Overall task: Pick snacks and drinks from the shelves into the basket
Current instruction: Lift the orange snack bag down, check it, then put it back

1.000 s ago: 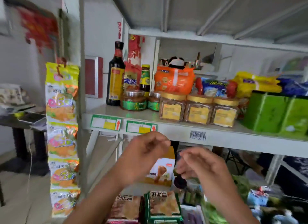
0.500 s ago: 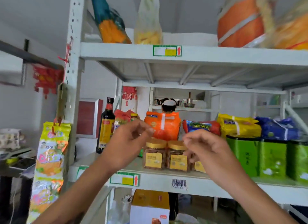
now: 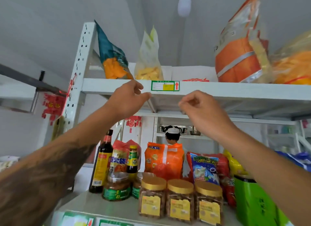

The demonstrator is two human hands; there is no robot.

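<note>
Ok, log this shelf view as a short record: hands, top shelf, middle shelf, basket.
left hand: raised at the top shelf's edge, empty, fingers loosely curled
right hand: raised just below that edge, empty
top shelf: teal bag, clear bag, orange bag
middle shelf: sauce bottle, three gold-lidded jars, green boxes
basket: not in view

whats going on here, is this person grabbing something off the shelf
A person stands at a white shop shelf with both arms raised toward its top shelf edge. The left hand and right hand are both empty, fingers loosely curled, just below the snack bags up top: a teal bag with orange pieces and a clear bag of yellow chips. Nothing is picked yet, and no basket is in view. Gold-lidded jars and a dark sauce bottle sit untouched on the shelf below.
</note>
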